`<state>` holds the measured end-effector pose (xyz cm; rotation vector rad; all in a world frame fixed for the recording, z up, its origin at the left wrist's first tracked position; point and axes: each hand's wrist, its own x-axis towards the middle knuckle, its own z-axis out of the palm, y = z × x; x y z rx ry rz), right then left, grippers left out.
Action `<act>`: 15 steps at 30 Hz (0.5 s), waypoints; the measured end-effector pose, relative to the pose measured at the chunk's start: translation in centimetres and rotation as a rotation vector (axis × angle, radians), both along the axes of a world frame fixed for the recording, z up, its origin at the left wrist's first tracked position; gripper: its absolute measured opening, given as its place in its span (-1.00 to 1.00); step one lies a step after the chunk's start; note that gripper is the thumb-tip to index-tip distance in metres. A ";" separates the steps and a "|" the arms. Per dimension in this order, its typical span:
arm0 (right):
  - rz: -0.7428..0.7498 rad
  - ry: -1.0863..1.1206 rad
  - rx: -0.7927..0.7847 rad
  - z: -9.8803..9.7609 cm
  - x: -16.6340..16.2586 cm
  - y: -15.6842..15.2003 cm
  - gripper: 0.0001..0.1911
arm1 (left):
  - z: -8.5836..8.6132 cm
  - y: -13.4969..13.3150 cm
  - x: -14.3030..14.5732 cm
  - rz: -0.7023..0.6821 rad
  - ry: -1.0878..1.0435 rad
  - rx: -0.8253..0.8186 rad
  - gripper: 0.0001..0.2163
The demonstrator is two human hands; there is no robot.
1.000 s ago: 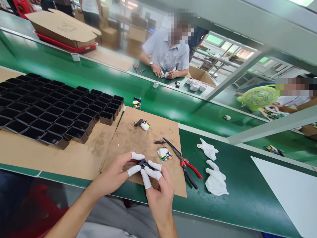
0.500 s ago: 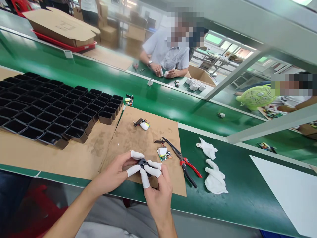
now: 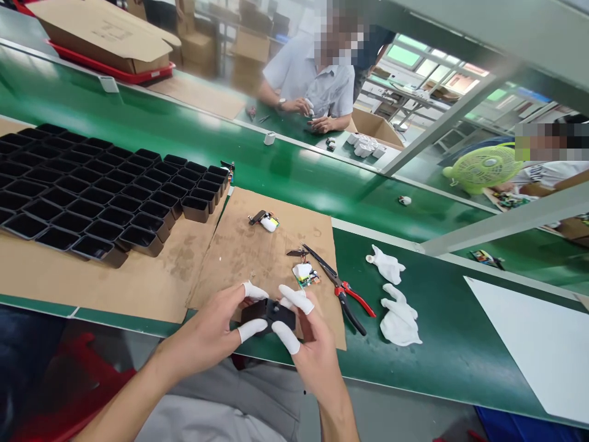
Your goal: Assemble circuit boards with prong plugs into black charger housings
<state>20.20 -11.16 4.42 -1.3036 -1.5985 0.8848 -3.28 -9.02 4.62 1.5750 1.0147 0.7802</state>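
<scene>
**Both hands on a small black part at the near edge**

The left hand [image 3: 216,325] and the right hand [image 3: 313,344] meet over the near edge of the cardboard sheet [image 3: 257,245], both pinched on a small black part [image 3: 269,314] held between white-capped fingertips [image 3: 251,329]. It looks like two dark pieces, one beside the other, though whether they are joined I cannot tell.

How far along? On the cardboard just beyond the hands lies a small circuit board [image 3: 305,275] with a white piece on it, and a second such bit [image 3: 267,221] sits farther off. Red-handled pliers [image 3: 343,293] rest right of the board, untouched. The black trays [image 3: 92,196] at far left show open, unfilled pockets, so plenty seems left to do.

Two white gloves [image 3: 396,301] lie on the green belt at right. No brand, label or writing is readable anywhere.
</scene>
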 end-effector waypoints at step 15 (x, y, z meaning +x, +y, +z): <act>0.104 0.140 0.056 2.4 -0.6 -1.4 -0.76 | 2.4 -2.3 -1.5 -0.020 -0.026 0.102 -0.75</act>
